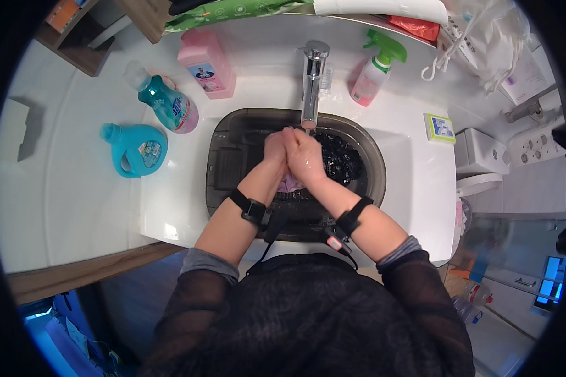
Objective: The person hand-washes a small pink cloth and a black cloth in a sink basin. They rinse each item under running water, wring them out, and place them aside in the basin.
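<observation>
My left hand (276, 151) and my right hand (305, 155) are pressed together just below the spout of the chrome faucet (312, 85). A piece of light purple cloth (290, 183) shows beneath them; whether either hand grips it is hidden. Both hands are over a dark gray plastic washbasin (379, 176) set in the white sink. To the right of my right hand, wet black fabric (342, 158) lies in the basin, glistening. The basin's left part has a ribbed washboard surface (228, 168). My fingertips are mostly out of sight.
On the left of the sink stand a turquoise detergent jug (139, 150), a teal and pink bottle (172, 106) and a pink bottle (210, 66). Behind the sink at right is a green-topped spray bottle (375, 70). A green and white packet (439, 128) lies on the right rim.
</observation>
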A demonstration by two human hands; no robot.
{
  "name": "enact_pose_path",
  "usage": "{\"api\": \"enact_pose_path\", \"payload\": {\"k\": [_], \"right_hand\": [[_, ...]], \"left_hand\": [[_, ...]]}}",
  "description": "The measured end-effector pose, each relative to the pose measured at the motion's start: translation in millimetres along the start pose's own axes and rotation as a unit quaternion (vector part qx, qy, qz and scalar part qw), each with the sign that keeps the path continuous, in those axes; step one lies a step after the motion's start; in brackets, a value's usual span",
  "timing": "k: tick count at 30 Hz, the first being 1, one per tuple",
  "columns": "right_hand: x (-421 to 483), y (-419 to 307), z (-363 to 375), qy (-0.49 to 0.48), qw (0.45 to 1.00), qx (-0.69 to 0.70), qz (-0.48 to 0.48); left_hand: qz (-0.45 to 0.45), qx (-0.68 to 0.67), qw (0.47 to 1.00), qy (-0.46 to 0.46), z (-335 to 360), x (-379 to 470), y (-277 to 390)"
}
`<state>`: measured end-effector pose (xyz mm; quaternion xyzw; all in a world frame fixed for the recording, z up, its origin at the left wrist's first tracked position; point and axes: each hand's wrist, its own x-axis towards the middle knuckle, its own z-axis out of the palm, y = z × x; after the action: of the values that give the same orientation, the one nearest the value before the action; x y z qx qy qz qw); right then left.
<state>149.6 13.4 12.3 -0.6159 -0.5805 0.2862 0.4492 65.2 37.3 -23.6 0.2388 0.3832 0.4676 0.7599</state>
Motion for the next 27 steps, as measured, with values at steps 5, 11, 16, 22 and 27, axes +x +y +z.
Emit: {"api": "enact_pose_path", "payload": {"k": [5,11,16,22,27], "right_hand": [[0.5,-1.0,-0.3,0.072,0.996,0.01,0.057],[3.0,5.6,-1.8,0.129,0.981,0.065,0.129],[5.1,-3.2,-6.4,0.111,0.988,0.05,0.098],[1.9,-3.8,-0.2,0.0,1.0,-0.019,0.024],[-0.8,14.2,8.7,0.055,0.997,-0.05,-0.018]], "left_hand": [[0.015,0.271,0.959,0.083,-1.7,7.8,-0.3],[-0.065,0.126,0.988,0.055,1.1,8.8,-7.5],[-0.044,0.038,0.998,0.038,1.3,4.3,-12.1],[0.005,0.078,0.997,-0.026,-14.4,9.7,-9.9],[0.019,0.188,0.981,0.04,-6.6,7.3,-1.7]]}}
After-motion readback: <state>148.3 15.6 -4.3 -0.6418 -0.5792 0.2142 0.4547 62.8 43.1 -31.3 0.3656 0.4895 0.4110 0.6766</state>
